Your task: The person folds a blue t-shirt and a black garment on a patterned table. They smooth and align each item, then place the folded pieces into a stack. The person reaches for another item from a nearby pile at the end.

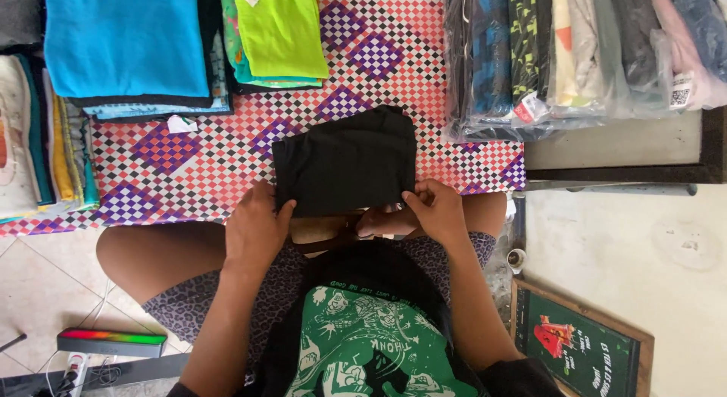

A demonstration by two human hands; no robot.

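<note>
Two hands meet at the near edge of a folded black garment (346, 160), which lies on the checkered cloth (227, 151) covering the bench, just past your knees. Your left hand (256, 229) sits at the garment's seven o'clock corner, fingers curled over the edge and thumb pressing the fabric, so it is closed in a pinch on the cloth. Your right hand (425, 210) holds the five o'clock corner, thumb on top and fingers tucked beneath, likewise gripping the black fabric (the fingertips underneath are partly hidden). The garment is a rough rectangle, its far edge slightly bunched toward twelve o'clock.

From the garment, at ten o'clock a stack topped by a bright blue folded piece (125, 41) rests on the cloth. At eleven o'clock lies a lime green folded piece (282, 32) over other colours. At two o'clock a row of bagged garments (575, 52) in clear plastic stands on edge, well apart from your hands. At nine o'clock more folded clothes (42, 135) lean at the bench's edge. On the floor at four o'clock lies a framed dark green picture (579, 344), and at eight o'clock a bar lit in rainbow colours (112, 341).
</note>
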